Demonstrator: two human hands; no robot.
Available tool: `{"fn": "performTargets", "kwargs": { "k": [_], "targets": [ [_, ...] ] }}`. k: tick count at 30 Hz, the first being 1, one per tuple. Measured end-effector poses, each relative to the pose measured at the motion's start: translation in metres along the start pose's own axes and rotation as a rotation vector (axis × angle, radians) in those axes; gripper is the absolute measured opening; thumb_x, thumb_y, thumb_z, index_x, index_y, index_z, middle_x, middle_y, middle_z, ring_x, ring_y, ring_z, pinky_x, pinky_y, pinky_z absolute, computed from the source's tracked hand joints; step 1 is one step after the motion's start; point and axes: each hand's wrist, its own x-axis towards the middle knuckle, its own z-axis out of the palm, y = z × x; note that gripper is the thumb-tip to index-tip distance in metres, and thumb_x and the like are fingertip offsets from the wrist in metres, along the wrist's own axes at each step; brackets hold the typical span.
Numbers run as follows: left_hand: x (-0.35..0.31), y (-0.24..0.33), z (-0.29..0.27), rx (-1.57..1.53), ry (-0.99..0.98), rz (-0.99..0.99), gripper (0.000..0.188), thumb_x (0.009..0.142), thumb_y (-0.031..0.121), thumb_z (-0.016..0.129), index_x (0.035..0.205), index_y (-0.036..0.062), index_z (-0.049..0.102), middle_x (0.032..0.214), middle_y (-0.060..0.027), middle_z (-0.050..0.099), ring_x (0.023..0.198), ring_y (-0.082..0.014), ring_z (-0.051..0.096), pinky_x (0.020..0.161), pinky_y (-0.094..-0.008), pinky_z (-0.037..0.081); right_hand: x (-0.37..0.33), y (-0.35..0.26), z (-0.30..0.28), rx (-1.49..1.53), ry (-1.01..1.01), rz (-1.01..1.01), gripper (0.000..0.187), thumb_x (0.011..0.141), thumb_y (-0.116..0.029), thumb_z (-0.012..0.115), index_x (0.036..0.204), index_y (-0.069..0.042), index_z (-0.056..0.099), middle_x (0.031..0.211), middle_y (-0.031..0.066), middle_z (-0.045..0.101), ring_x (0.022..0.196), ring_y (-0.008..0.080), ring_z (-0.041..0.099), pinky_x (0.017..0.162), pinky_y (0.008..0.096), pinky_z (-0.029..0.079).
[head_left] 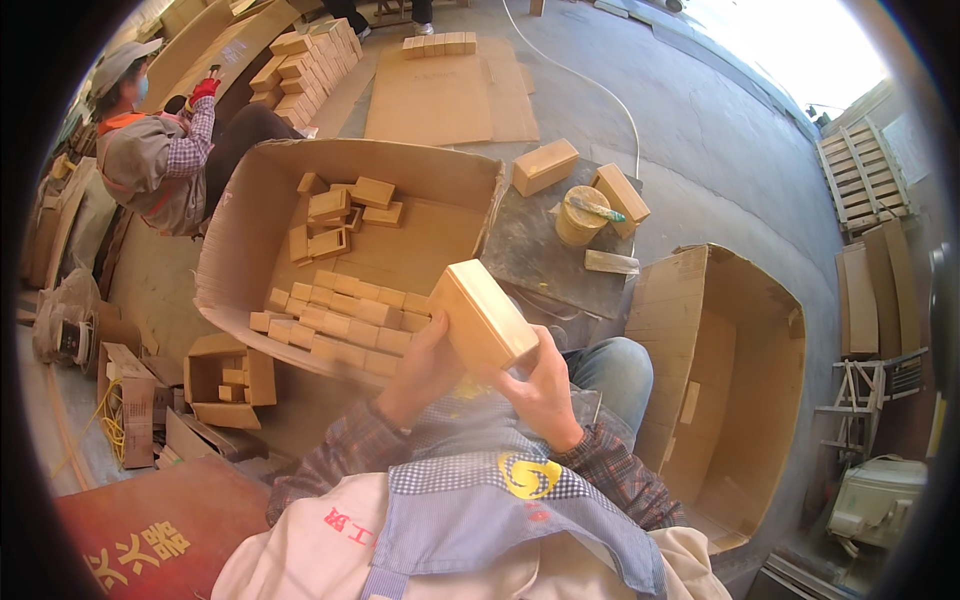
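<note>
Both my hands hold a pale rectangular wooden box, tilted above my lap. My left hand grips its lower left side, with the fingers partly hidden behind it. At the near right end, my right hand has its thumb and fingers closed on the box. Just beyond, a large open carton contains wooden boxes, some in tidy rows and others in a loose heap. On a dark work surface ahead stand two more wooden boxes and a tub with a brush across its top.
Another tall open carton stands at my right. A flat wood strip lies by the tub. At far left sits a co-worker near stacked wooden boxes. A small carton with wooden pieces is at lower left.
</note>
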Motion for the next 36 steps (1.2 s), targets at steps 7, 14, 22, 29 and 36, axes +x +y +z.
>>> {"fn": "performTargets", "kwargs": {
  "k": [7,14,22,29,36],
  "targets": [
    [-0.017,0.059,0.042,1.451,0.097,0.429,0.089,0.082,0.031,0.091,0.155,0.0069,0.046,0.158,-0.0122,0.052,0.155,-0.0304,0.038,0.132,-0.0544,0.017,0.006,-0.004,-0.022,-0.327,-0.061,-0.056,0.057,0.081,-0.018,0.088,0.126,0.003,0.059,0.11,0.0159,0.074,0.102,0.0208,0.074,0.093,0.0349,0.057],
    [0.01,0.071,0.078,1.834,-0.335,0.202,0.067,0.073,0.026,0.095,0.131,0.0103,0.066,0.127,-0.0093,0.069,0.12,-0.0309,0.066,0.116,-0.0511,0.042,0.013,-0.015,-0.039,-0.34,-0.246,-0.103,0.06,0.079,-0.018,0.09,0.13,0.0,0.063,0.112,0.0159,0.074,0.102,0.0281,0.074,0.095,0.0371,0.057],
    [0.02,0.043,0.065,1.631,-0.154,0.3,0.06,0.069,0.013,0.095,0.121,0.0074,0.064,0.112,-0.0117,0.068,0.103,-0.0314,0.069,0.09,-0.0385,0.056,0.139,0.02,-0.115,-0.747,0.289,-0.327,0.03,0.088,-0.014,0.081,0.115,-0.005,0.076,0.118,0.013,0.074,0.106,0.0307,0.07,0.093,0.0393,0.056],
    [0.037,0.04,0.059,1.668,-0.102,0.428,0.055,0.071,0.015,0.093,0.118,0.0074,0.064,0.111,-0.0123,0.068,0.102,-0.0324,0.068,0.088,-0.0394,0.056,0.214,0.059,-0.145,-1.291,0.211,-0.311,0.024,0.087,-0.022,0.078,0.107,-0.01,0.076,0.111,0.0098,0.069,0.11,0.0327,0.063,0.094,0.0471,0.05],
    [0.045,0.04,0.058,1.69,-0.105,0.43,0.055,0.07,0.016,0.093,0.117,0.0077,0.065,0.111,-0.0122,0.068,0.102,-0.0335,0.068,0.088,-0.0407,0.056,0.231,0.062,-0.166,-1.144,0.117,-0.202,0.028,0.083,-0.024,0.08,0.105,-0.008,0.073,0.11,0.0132,0.068,0.112,0.0359,0.063,0.095,0.0481,0.049]
  ]
}}
